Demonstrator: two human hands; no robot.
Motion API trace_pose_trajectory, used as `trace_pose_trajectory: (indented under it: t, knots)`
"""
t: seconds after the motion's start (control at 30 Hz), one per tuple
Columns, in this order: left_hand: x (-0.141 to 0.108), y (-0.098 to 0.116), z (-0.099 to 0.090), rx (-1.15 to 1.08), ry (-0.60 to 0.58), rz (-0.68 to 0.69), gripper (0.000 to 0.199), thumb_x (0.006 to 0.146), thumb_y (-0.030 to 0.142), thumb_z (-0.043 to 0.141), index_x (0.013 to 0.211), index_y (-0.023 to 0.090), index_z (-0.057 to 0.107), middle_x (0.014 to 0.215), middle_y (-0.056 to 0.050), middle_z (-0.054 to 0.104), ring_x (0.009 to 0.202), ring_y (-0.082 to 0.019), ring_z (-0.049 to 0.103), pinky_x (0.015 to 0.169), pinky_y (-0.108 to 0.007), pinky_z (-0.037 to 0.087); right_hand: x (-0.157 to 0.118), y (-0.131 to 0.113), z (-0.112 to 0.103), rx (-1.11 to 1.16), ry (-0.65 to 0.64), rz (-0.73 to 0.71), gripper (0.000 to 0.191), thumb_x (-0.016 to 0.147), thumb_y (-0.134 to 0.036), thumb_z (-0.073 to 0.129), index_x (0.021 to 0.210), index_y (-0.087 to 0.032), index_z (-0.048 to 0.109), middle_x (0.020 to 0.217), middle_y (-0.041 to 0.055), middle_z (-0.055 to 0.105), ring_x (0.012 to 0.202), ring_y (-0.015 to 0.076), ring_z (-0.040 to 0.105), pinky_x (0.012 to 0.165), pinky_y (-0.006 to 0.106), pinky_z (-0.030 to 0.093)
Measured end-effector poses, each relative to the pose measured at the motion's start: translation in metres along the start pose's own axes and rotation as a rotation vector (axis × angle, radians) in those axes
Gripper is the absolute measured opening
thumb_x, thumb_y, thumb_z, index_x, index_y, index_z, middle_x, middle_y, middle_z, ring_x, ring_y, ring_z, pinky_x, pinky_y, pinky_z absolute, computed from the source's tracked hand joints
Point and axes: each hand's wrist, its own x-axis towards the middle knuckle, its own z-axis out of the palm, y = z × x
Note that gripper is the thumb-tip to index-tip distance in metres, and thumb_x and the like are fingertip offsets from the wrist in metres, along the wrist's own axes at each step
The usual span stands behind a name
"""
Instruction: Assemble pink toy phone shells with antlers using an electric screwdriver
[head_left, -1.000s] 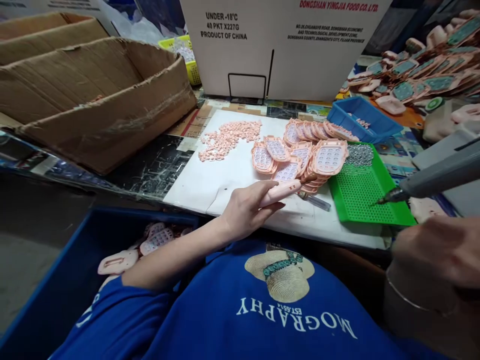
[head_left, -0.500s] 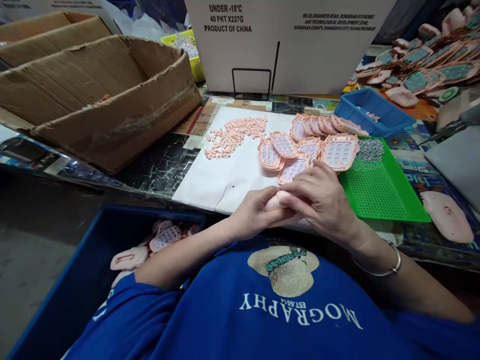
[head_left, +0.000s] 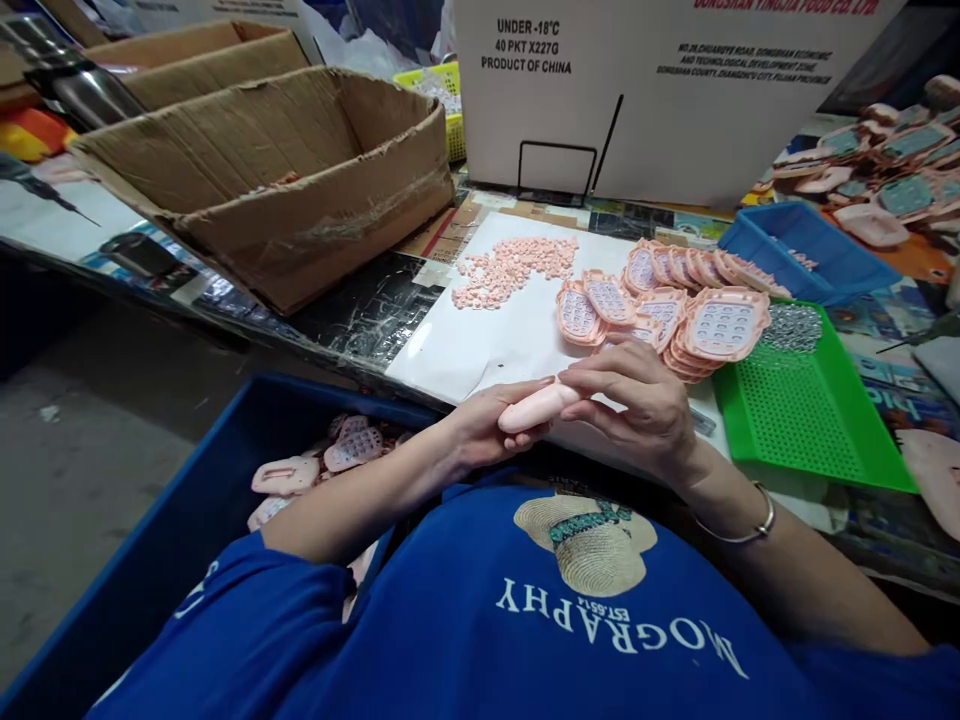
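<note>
Between my hands, just over the table's near edge, is a pale pink plastic casing (head_left: 534,408), its smooth rounded side toward me. My left hand (head_left: 487,425) is closed around its left end and underside. The fingers and thumb of my right hand (head_left: 637,405) grip its right end. Beyond my right hand lie several stacked pink casing halves (head_left: 724,325) with pale button grids. Small pink pieces (head_left: 517,268) are spread over a white board (head_left: 439,345). What faces away inside the held casing is hidden.
A green tray (head_left: 825,420) with small metal parts stands at the right, a blue bin (head_left: 817,250) behind it. A cardboard box (head_left: 315,220) sits at the left. Below it, a blue crate (head_left: 202,500) holds pink casings. A white carton (head_left: 637,120) stands at the back.
The view has turned left. The pink casing has tilted and more of its smooth side shows. My left fingers have shifted underneath it, and my right hand still grips its right end.
</note>
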Motion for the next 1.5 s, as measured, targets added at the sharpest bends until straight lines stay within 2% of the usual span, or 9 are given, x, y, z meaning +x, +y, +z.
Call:
trace_pose_trajectory:
  t: [0.23,0.43,0.53,0.67,0.77,0.87,0.93,1.0,1.5]
  knots:
    - [-0.064,0.017,-0.063,0.396,0.208,0.251,0.034,0.077,0.034,0.081,0.106,0.017,0.076,0.094,-0.007,0.076,0.073,-0.012,0.069,0.063,-0.015,0.051,-0.011,-0.013,0.013,-0.046,-0.113,0.050,0.037,0.096,-0.036,0.064,0.130,-0.022,0.061,0.137,0.0167,0.057,0.127,0.0324,0.055,0.107,0.056,0.045]
    - [-0.165,0.050,-0.145,0.808,0.479,0.037,0.044,0.068,0.039,0.086,0.105,0.016,0.079,0.104,-0.012,0.078,0.093,-0.024,0.071,0.075,-0.024,0.054,-0.044,0.002,0.015,-0.031,-0.150,0.248,0.029,0.098,-0.030,0.058,0.127,-0.026,0.060,0.135,0.0134,0.056,0.121,0.0315,0.058,0.099,0.053,0.052]
    - [-0.182,0.072,-0.148,1.004,0.564,0.141,0.042,0.070,0.045,0.084,0.102,0.017,0.079,0.104,-0.009,0.079,0.097,-0.025,0.070,0.084,-0.029,0.055,-0.052,0.004,0.019,-0.034,-0.193,0.252,0.025,0.099,-0.032,0.056,0.122,-0.025,0.062,0.132,0.0125,0.059,0.118,0.0311,0.059,0.096,0.052,0.053]
    - [-0.171,0.125,-0.124,1.193,0.738,0.589,0.050,0.088,0.053,0.062,0.119,0.014,0.070,0.090,-0.003,0.076,0.083,-0.017,0.068,0.081,-0.030,0.054,-0.058,0.006,0.025,-0.013,-0.243,0.237,0.023,0.100,-0.029,0.055,0.120,-0.024,0.063,0.127,0.0119,0.061,0.115,0.0292,0.059,0.094,0.049,0.053]
    - [-0.154,0.182,-0.115,1.539,1.121,1.000,0.045,0.090,0.044,0.061,0.120,0.011,0.067,0.110,-0.005,0.072,0.094,-0.014,0.064,0.094,-0.031,0.050,-0.062,0.008,0.027,0.009,-0.279,0.243,0.020,0.101,-0.028,0.055,0.117,-0.022,0.063,0.123,0.0118,0.061,0.116,0.0284,0.058,0.096,0.049,0.051]
    - [-0.136,0.227,-0.116,1.923,1.445,0.643,0.059,0.087,0.041,0.068,0.136,0.010,0.057,0.132,-0.013,0.064,0.116,-0.024,0.060,0.106,-0.043,0.045,-0.063,0.008,0.027,0.019,-0.296,0.240,0.019,0.101,-0.026,0.053,0.117,-0.020,0.061,0.123,0.0117,0.061,0.118,0.0278,0.055,0.099,0.049,0.049]
    - [-0.126,0.239,-0.118,2.017,1.506,0.243,0.060,0.086,0.044,0.069,0.133,0.009,0.058,0.127,-0.016,0.067,0.118,-0.032,0.060,0.104,-0.051,0.046,-0.063,0.008,0.028,0.024,-0.302,0.231,0.018,0.102,-0.025,0.053,0.118,-0.020,0.060,0.124,0.0117,0.060,0.119,0.0273,0.054,0.098,0.048,0.048]
    - [-0.119,0.236,-0.119,2.054,1.517,0.070,0.052,0.088,0.044,0.066,0.126,0.008,0.063,0.122,-0.018,0.069,0.118,-0.037,0.061,0.100,-0.054,0.047,-0.063,0.007,0.028,0.026,-0.309,0.225,0.018,0.102,-0.024,0.053,0.118,-0.020,0.059,0.124,0.0115,0.059,0.119,0.0270,0.053,0.098,0.047,0.048]
    - [-0.086,0.152,-0.108,2.313,1.421,0.104,0.028,0.094,0.017,0.041,0.107,0.010,0.064,0.099,-0.020,0.073,0.099,-0.034,0.071,0.079,-0.039,0.050,-0.070,0.011,0.032,-0.002,-0.294,0.174,0.019,0.102,-0.026,0.052,0.120,-0.022,0.059,0.125,0.0101,0.059,0.118,0.0268,0.053,0.100,0.047,0.045]
